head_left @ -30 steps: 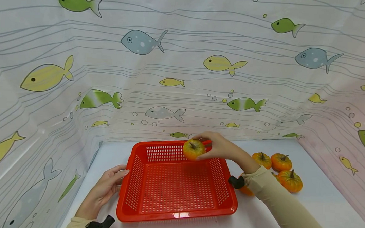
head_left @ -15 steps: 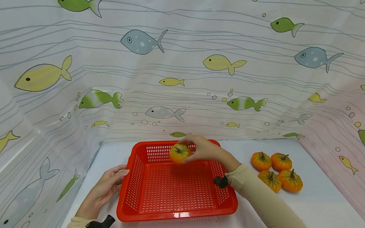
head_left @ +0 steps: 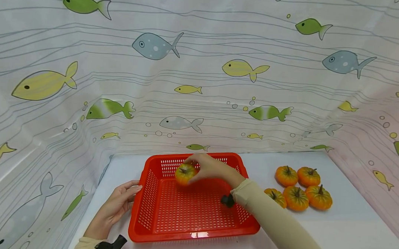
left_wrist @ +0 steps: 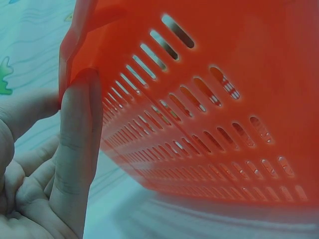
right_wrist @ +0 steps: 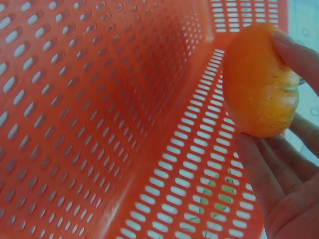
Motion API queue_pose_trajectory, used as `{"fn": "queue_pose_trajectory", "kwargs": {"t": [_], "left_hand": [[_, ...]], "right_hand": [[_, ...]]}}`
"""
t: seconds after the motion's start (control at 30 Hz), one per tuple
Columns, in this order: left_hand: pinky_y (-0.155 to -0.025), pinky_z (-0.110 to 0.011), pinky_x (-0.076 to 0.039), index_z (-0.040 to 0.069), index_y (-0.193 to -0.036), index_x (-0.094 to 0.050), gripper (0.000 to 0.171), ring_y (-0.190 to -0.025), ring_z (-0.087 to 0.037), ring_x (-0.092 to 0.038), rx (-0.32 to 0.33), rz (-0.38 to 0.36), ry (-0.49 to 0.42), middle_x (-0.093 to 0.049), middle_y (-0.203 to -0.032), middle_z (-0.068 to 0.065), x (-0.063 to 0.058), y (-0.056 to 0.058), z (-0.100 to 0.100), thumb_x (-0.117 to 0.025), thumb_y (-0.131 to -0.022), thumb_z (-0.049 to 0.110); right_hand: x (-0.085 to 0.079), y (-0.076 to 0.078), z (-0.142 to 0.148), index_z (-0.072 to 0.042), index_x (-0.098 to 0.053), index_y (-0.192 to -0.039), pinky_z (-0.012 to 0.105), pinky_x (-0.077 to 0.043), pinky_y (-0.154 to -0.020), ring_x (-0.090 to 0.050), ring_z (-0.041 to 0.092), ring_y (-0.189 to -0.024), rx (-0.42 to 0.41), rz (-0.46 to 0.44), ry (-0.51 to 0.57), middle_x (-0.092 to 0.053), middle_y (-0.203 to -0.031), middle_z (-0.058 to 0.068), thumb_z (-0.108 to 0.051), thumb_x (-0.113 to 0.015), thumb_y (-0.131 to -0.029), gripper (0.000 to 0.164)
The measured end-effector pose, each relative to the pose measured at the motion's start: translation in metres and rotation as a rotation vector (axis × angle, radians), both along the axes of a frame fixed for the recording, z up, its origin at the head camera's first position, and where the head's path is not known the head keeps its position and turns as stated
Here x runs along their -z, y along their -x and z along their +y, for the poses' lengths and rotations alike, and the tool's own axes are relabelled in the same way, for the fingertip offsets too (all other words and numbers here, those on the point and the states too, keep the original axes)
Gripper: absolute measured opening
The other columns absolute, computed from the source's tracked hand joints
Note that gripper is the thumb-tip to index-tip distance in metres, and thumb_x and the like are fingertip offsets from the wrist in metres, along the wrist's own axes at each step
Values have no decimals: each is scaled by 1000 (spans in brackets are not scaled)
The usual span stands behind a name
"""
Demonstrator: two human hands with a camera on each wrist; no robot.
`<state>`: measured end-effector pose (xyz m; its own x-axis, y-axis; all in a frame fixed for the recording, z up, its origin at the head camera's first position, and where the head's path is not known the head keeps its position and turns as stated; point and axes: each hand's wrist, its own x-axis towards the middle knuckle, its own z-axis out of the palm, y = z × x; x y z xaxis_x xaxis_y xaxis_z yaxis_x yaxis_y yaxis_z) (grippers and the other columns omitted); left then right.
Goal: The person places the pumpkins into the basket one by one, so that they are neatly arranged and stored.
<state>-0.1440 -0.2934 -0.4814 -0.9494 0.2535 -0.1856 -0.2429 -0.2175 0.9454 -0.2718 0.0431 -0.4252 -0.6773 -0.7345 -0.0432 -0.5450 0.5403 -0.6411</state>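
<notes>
My right hand (head_left: 207, 167) holds a small orange-yellow pumpkin (head_left: 185, 174) between thumb and fingers, over the far left part of a red perforated plastic basket (head_left: 194, 236). In the right wrist view the pumpkin (right_wrist: 261, 82) shows its smooth orange side, with the basket's slotted floor and wall (right_wrist: 184, 149) behind it. My left hand (head_left: 115, 204) pinches the basket's left rim, thumb on top. From the left wrist view, a finger (left_wrist: 77, 144) lies against the outer wall just under the lip (left_wrist: 66, 64).
On the white table (head_left: 348, 235), right of the basket, several more pumpkins (head_left: 296, 198) sit close together, the nearest one (head_left: 274, 197) partly behind the right sleeve (head_left: 275, 224). A fish-printed curtain (head_left: 201, 76) hangs around the back and sides.
My right hand has carried the pumpkin leftward and lower across the basket. As the right arm moved left, more of the pumpkins on the table came into view. The left hand stayed put.
</notes>
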Motion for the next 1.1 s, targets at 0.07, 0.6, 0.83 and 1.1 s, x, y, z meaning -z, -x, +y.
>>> {"fn": "queue_pose_trajectory", "kwargs": {"t": [0.07, 0.6, 0.83, 1.1], "left_hand": [[-81, -29, -64, 15, -126, -59, 19, -95, -12, -77, -5, -4, 2, -77, -112, 0, 0, 0, 0, -50, -109, 15], [-81, -31, -64, 16, -125, -60, 18, -93, -12, -77, -39, -28, 25, -77, -110, 1, -2, -3, 4, -52, -109, 16], [-82, -31, -64, 16, -124, -60, 17, -94, -12, -77, -38, -26, 12, -77, -110, 1, -2, -4, 4, -51, -109, 16], [-83, -31, -64, 15, -126, -59, 19, -95, -13, -77, -33, -18, 21, -77, -112, 1, 1, -4, 4, -50, -109, 17]], "right_hand": [[2, 1, -5, -14, -66, -135, 24, -55, -98, -59, 12, -117, -6, 7, -2, -67, -131, -3, -32, -91, -79, 64], [22, -7, -38, -15, -66, -134, 22, -53, -100, -60, 10, -115, -72, 70, -70, -68, -130, -2, -31, -90, -81, 61], [26, -10, -47, -13, -67, -133, 21, -52, -99, -59, 12, -116, -93, 103, -92, -70, -128, 0, -31, -90, -81, 60], [31, -12, -51, -13, -67, -133, 19, -52, -99, -60, 10, -114, -92, 107, -113, -70, -129, -1, -31, -90, -81, 60]]}}
